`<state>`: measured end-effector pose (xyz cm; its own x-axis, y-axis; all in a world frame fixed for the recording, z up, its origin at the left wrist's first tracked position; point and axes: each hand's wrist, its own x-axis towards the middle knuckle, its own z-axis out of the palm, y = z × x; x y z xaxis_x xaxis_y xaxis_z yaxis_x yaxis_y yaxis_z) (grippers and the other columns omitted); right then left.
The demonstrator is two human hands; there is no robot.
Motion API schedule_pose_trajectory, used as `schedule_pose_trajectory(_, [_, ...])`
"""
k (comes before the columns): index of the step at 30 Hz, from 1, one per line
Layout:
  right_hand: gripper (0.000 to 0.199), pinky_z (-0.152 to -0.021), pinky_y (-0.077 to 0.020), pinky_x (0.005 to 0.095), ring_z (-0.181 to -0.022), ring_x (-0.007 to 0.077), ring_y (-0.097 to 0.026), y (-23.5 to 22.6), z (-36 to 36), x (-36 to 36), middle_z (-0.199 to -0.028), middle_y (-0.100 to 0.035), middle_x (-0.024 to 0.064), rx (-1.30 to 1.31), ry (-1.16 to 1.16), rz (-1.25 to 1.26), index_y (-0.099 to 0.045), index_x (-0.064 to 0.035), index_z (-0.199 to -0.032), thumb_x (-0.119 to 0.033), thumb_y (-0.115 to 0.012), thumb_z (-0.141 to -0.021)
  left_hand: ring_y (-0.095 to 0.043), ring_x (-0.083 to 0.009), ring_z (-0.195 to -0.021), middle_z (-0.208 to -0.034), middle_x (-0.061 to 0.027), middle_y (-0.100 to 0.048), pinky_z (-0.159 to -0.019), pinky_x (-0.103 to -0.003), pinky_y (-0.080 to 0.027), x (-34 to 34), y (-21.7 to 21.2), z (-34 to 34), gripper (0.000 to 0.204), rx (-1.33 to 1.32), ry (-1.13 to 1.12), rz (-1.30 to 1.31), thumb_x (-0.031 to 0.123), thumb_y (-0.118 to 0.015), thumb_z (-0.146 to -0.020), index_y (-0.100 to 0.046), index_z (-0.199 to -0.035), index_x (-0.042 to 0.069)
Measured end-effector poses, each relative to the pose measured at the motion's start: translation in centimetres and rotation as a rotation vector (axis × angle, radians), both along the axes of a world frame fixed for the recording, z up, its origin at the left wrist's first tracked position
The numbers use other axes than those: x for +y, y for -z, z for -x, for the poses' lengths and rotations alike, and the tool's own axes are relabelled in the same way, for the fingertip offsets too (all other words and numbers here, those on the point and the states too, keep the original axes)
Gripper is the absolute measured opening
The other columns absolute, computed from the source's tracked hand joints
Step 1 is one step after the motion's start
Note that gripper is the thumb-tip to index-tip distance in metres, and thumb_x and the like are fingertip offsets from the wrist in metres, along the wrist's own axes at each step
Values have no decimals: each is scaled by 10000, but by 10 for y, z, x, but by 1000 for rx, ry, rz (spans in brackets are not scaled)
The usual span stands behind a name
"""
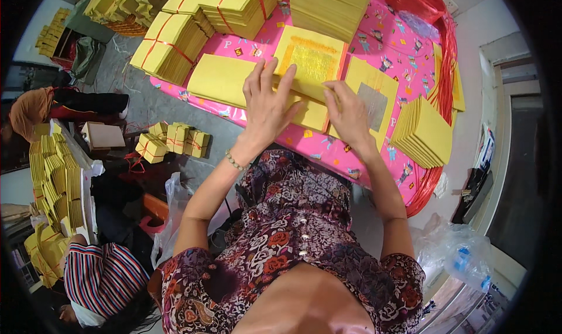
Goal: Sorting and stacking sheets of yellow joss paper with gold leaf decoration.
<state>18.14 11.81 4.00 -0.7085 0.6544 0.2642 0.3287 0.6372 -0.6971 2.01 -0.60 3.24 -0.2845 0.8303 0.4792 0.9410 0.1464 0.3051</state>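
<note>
In front of me lies a sheet of yellow paper (313, 58) with a gold foil square in an orange-printed border, its near edge folded up in a roll. My left hand (268, 100) rests on it, fingers spread, beside a smooth yellow folded stack (219, 79). The thumb and fingers of my right hand (350, 113) close on the folded edge at its right end. Under my right hand is another yellow sheet (383, 88) with a silver foil square. Part of the fold is hidden by my hands.
The table has a pink patterned cloth (252, 48). Bundles of yellow paper tied with red string (170, 44) stand at the back left, a tall stack (331, 9) behind. A fanned yellow pile (422, 132) and red strings (448, 71) lie right. Other people (105, 275) are at left.
</note>
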Motion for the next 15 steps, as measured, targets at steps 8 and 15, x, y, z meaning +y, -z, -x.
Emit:
schedule_pose_trajectory(8, [192, -795, -518, 471, -936, 411, -642, 9, 45, 86, -1026, -647, 198, 12, 93, -141, -616, -6, -1082, -149, -562, -966, -332, -404, -1384, -1488, -197, -369, -1119, -521, -314, 33, 27, -2, 777, -75, 188, 13, 264, -783, -807, -430, -1489, 151])
schedule_pose_trajectory(15, [132, -778, -512, 474, -946, 363, -627, 39, 66, 123, -971, -650, 163, -130, 106, -480, -648, -21, -982, -114, -622, -891, -318, -418, -1398, -1512, -225, -356, -1139, -534, -270, 61, 41, 8, 742, 9, 176, 93, 464, -648, -895, -390, -1517, 153])
